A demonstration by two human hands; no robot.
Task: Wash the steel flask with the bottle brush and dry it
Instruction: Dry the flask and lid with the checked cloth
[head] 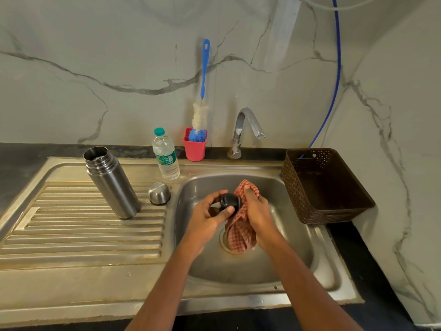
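Over the sink (pixel 293 247), the left grip (pixel 207 215) was curled round a black stopper (pixel 229 202) while the right grip (pixel 259 209) pressed a red checked cloth (pixel 239 231) against it. The steel flask (pixel 112 182) stood open-mouthed on the drainboard (pixel 83 235), well apart from both. Stiff, smooth and probably slick if wet, it looked best taken round its mid-body. Its steel cap (pixel 159 193) lay just beside it and a water bottle (pixel 166 156) stood near, crowding a reach; the bottle brush (pixel 200 115) sat in a red cup (pixel 194 149).
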